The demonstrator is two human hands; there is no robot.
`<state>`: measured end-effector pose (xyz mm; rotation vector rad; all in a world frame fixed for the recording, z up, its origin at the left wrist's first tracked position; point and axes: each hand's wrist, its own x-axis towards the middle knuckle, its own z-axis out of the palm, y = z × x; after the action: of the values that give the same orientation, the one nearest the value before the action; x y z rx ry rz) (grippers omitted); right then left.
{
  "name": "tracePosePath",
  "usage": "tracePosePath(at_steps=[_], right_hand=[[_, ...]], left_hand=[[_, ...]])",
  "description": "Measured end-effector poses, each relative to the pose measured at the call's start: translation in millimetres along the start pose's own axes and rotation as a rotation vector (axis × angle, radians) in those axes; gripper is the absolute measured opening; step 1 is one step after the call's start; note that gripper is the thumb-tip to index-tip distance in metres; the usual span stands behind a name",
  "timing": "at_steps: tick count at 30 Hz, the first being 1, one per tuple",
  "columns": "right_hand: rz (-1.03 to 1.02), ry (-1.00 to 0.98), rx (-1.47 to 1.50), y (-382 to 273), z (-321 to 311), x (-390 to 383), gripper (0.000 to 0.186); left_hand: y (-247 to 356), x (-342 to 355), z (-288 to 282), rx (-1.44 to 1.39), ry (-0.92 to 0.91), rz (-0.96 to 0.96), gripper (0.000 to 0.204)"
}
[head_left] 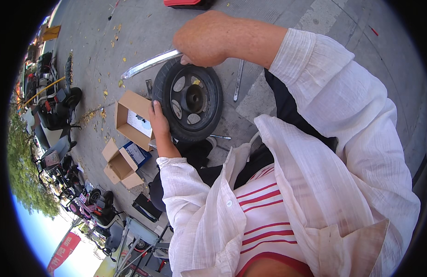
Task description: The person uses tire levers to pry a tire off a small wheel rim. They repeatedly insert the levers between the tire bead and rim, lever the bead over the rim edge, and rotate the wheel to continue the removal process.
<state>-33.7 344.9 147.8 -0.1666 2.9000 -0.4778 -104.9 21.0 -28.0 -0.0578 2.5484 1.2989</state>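
Nearest the camera is the wearer's loose white shirt (310, 161), open over a striped top (264, 207).

The right hand (202, 39) is closed around one end of a metal bar (151, 63); a thumb tip shows, the other fingers being hidden behind the hand. The bar extends leftward from these fingers. Contact between bar and rubber cannot be confirmed.

The wheel (193, 99), a black tyre on a dark rim, is located just below the right fingers and immediately right of the left fingers. The left hand (159, 121) rests against its left edge; one digit is visible, and whether the remaining fingers are clamped cannot be told.

Handling assessment: the wheel is judged fairly heavy, with a stiff rim and firm, slightly yielding rubber. The tread should grip well; the rim may be slicker if greasy. Fragility is judged low. Suitable holds are the outer tread on opposite sides, or the rim openings. The bar is judged rigid, smooth and best held near its end.

Left of the left fingers stands an open carton (125, 121), with another carton (115, 161) below it. A second bar (238, 81) lies on the pavement (144, 27), right of the wheel and below the right fingers.
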Motion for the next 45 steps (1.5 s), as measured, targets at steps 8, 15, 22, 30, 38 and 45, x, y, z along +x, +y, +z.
tracePosePath(at_steps=[8, 15, 22, 30, 38, 45], right_hand=[[0.006, -0.006, -0.021, -0.9, -0.2, 0.1, 0.024], [0.006, -0.007, -0.016, -0.4, 1.0, 2.1, 0.022], [0.032, -0.029, -0.065, -2.9, 6.3, 13.7, 0.017], [-0.057, -0.016, -0.313, -17.9, 15.8, 16.8, 0.015], [-0.027, -0.249, -0.225, -25.0, 23.9, 22.7, 0.021], [-0.089, -0.285, -0.263, -32.2, 19.0, 22.1, 0.022]], left_hand=[[3.5, -1.5, 0.7, 0.013, 0.009, 0.0, 0.059], [3.5, -1.6, 0.6, 0.014, 0.019, 0.002, 0.06], [13.8, -13.8, 2.2, 0.125, -0.058, 0.084, 0.069], [13.3, -19.4, -0.7, 0.223, -0.087, 0.096, 0.079], [19.9, -40.2, -1.9, -0.119, -0.183, 0.039, 0.09], [11.0, -57.4, 6.4, 0.144, -0.076, 0.15, 0.09]])
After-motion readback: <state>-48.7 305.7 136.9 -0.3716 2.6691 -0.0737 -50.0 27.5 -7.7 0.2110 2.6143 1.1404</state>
